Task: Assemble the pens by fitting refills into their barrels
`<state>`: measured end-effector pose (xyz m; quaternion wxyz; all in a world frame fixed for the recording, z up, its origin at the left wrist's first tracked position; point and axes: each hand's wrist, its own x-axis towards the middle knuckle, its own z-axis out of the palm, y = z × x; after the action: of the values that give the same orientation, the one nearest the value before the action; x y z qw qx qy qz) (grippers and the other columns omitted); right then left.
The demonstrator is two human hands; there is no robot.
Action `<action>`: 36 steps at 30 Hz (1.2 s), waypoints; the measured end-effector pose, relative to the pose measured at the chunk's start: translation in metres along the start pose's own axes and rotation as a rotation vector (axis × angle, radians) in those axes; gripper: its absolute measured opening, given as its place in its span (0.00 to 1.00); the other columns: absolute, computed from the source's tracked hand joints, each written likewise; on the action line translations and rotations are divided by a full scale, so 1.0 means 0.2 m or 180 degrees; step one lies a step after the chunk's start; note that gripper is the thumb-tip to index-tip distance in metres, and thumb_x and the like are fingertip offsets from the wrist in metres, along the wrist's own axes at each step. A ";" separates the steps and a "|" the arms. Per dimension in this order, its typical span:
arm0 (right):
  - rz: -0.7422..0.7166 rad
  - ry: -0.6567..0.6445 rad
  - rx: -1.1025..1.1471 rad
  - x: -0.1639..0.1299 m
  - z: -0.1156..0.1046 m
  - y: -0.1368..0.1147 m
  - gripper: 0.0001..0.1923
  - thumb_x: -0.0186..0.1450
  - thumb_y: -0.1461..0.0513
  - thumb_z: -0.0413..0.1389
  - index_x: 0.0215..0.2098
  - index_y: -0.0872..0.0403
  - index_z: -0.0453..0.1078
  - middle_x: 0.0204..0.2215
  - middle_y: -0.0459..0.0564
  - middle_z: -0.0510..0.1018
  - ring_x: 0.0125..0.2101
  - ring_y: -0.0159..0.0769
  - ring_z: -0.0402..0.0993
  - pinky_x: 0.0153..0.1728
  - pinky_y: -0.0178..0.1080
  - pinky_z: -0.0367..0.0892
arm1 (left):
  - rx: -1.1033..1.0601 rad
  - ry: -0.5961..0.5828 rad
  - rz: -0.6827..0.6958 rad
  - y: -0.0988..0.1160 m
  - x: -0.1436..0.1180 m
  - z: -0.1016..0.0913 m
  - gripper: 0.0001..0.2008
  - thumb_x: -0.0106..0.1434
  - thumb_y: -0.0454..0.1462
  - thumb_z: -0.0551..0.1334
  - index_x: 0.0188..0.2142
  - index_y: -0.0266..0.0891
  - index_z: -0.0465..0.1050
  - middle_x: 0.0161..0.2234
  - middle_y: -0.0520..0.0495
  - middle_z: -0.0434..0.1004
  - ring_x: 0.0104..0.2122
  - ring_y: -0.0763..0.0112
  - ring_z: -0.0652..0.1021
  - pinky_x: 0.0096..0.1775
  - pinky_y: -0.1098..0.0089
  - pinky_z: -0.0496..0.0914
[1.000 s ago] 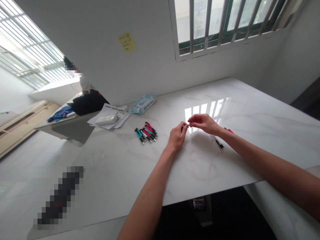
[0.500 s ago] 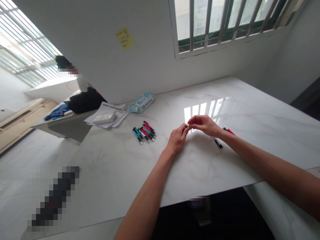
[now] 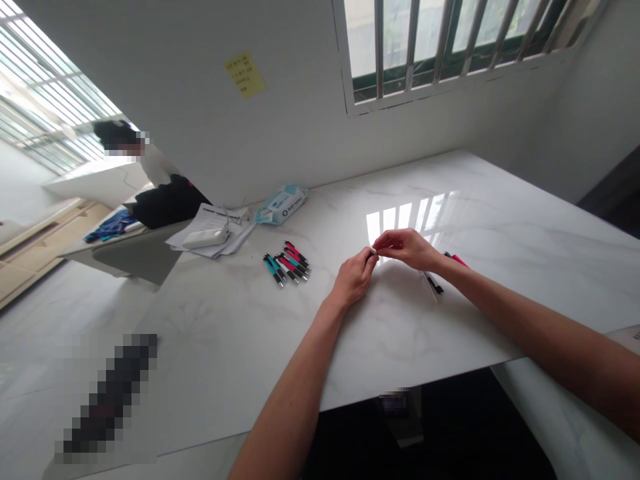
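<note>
**Two hands pinch a small pen part above a glossy marble table**

Head view: the left hand point(image 3: 354, 279) and the right hand point(image 3: 406, 247) meet fingertip to fingertip just above the white, grey-veined table point(image 3: 250, 333). Both are closed in a pinch on a small dark pen part point(image 3: 373, 252), too small to make out further. The polished slab mirrors the barred window as bright stripes just behind the hands.

Under the right wrist lie loose pen pieces point(image 3: 434, 285): a slim white tube, a black section and a pink end.

To the left, well apart from the hands, lies a cluster of pens point(image 3: 287, 263), slender barrels in teal, pink and black.

Further back sit a soft blue wipes pack point(image 3: 281, 204) and a stack of papers point(image 3: 213, 233). A yellow sticky note point(image 3: 244, 74) clings to the matte wall.
</note>
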<state>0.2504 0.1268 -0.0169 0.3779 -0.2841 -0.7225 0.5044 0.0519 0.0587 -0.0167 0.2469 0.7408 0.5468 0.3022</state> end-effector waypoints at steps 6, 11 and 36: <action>0.0007 0.0077 -0.0490 -0.01 0.00 -0.01 0.15 0.64 0.50 0.64 0.41 0.51 0.83 0.37 0.49 0.87 0.39 0.43 0.84 0.48 0.46 0.79 | 0.0144 0.0003 0.0043 -0.01 0.00 0.01 0.16 0.76 0.46 0.49 0.42 0.45 0.73 0.38 0.48 0.79 0.38 0.62 0.77 0.43 0.66 0.66; -0.0013 -0.0017 -0.0439 -0.01 -0.01 0.00 0.15 0.62 0.51 0.66 0.42 0.50 0.84 0.37 0.47 0.87 0.40 0.44 0.85 0.49 0.46 0.79 | 0.0244 0.0035 0.0069 -0.04 0.01 0.02 0.16 0.76 0.46 0.49 0.42 0.45 0.73 0.37 0.49 0.80 0.37 0.63 0.78 0.41 0.66 0.67; 0.0317 -0.0312 -0.1473 -0.01 -0.01 -0.04 0.19 0.70 0.52 0.53 0.27 0.53 0.73 0.22 0.45 0.76 0.24 0.31 0.65 0.29 0.37 0.58 | -0.1117 0.0377 -0.0157 -0.01 0.01 0.01 0.13 0.64 0.47 0.69 0.41 0.43 0.73 0.28 0.53 0.81 0.27 0.70 0.78 0.35 0.70 0.70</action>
<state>0.2521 0.1238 -0.0084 0.2418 -0.3736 -0.8214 0.3566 0.0529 0.0617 -0.0200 0.3471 0.6536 0.5172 0.4299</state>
